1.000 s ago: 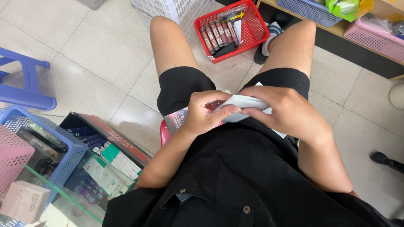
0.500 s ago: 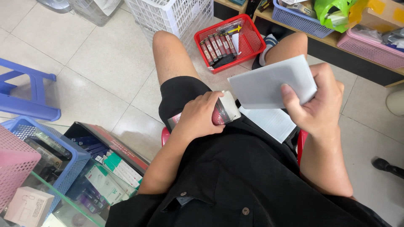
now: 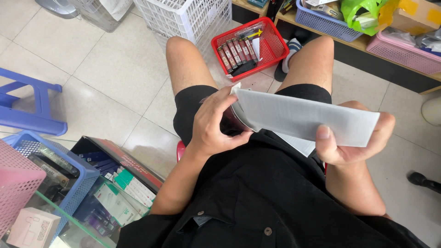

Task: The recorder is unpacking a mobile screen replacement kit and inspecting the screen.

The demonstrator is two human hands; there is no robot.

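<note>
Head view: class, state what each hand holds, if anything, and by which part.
The right hand pinches the grey mailer bag at its right end. The left hand grips its left, open end, fingers curled there.

My left hand (image 3: 216, 121) at nine o'clock, fingers curled and pinching, my right hand (image 3: 351, 140) at three o'clock, thumb pressed on top, both forearms bent inward over my lap
</note>
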